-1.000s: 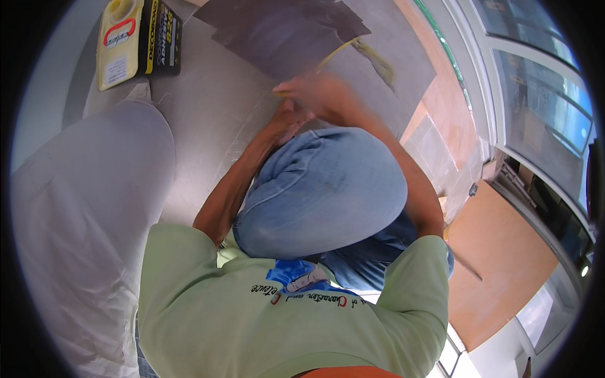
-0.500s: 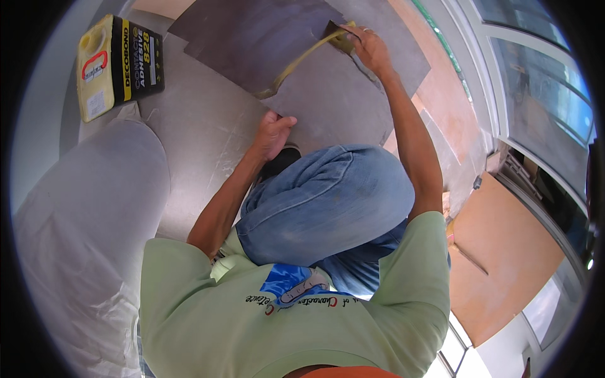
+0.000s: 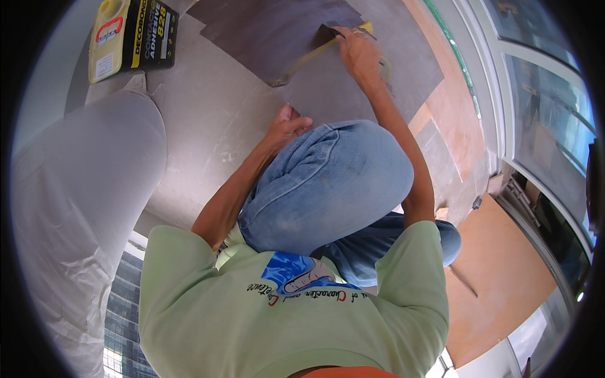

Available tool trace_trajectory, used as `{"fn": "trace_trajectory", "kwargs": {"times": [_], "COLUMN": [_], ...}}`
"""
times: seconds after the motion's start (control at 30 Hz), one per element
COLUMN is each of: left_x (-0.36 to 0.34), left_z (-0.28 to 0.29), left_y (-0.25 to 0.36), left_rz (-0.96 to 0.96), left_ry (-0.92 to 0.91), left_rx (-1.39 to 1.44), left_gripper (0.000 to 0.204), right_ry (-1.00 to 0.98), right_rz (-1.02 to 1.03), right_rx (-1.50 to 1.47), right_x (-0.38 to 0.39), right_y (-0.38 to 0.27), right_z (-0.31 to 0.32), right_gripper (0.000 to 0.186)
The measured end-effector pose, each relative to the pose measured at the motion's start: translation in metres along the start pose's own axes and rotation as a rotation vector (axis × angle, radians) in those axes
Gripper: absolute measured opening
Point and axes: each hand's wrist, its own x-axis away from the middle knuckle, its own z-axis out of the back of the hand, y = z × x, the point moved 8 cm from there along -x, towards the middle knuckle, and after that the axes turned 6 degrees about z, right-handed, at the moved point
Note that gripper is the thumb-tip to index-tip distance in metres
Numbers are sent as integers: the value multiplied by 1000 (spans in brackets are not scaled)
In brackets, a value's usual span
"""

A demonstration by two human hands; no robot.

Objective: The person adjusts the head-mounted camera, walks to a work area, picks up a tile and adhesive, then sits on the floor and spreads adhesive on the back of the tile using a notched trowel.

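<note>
A flat grey-brown sheet (image 3: 403,69) lies on the floor in front of me, its far left part darker and shiny. My right hand (image 3: 360,60) is closed around a thin dark spreader (image 3: 325,33) pressed at the sheet. From the spreader a yellowish strip of adhesive (image 3: 302,63) runs toward the near left, and a wet smear (image 3: 384,68) shows just right of my wrist. At the sheet's near edge my left hand (image 3: 287,131) is closed, thumb out, seemingly pinching that edge. The fingertips there are partly hidden.
A yellowish adhesive jug (image 3: 104,47) with a black label stands at the far left. Beside me on the left is a bulky pale covered form (image 3: 88,164). My bent knee (image 3: 328,183) rises close behind the hands. Window frames (image 3: 504,75) and a tan board (image 3: 498,271) flank the right side.
My right hand has moved left and nearer across the sheet with the spreader. The left hand stays by the near edge. The whole view has shifted slightly.
</note>
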Motion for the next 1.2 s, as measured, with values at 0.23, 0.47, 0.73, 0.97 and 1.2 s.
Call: {"fn": "trace_trajectory", "kwargs": {"times": [0.23,0.47,0.73,0.97,1.2], "left_x": [3,-4,-5,-24,-44], "left_z": [-8,5,2,15,17], "left_y": [3,-5,-10,-24,-44], "left_rz": [-42,41,-20,-28,76], "left_ry": [-222,-218,-217,-281,-77], "left_rx": [51,7,57,331,448], "left_gripper": [75,75,71,49,43], "right_ry": [-89,-277,-27,-44,78], "right_rz": [173,383,9,178,4], "right_rx": [-99,-84,-785,-123,-211], "right_x": [39,76,45,60,53], "right_y": [-95,-155,-32,18,62], "right_z": [14,21,116,54,53], "right_gripper": [31,38,30,29,30]}}
